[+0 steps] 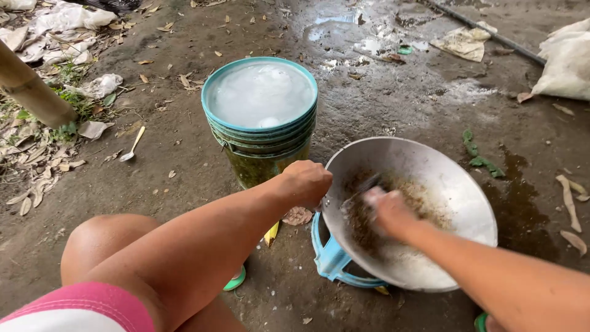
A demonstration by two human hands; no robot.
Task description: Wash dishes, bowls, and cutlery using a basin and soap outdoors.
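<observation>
A large round metal pan (455, 184), soapy and smeared with brown grime inside, leans tilted on a light blue plastic stand (330, 261) on the wet ground. My left hand (305, 181) grips the pan's left rim. My right hand (388, 212) is inside the pan, blurred and covered in suds, pressed on a dark scrubber that is mostly hidden under the fingers.
A teal plastic bucket (261, 147) full of cloudy soapy water stands just behind my left hand. A plastic spoon (133, 146) lies on the dirt at left. Puddles (369, 43), dry leaves, white sacks (565, 61) and a pipe lie around. My bare knee (104, 240) is at lower left.
</observation>
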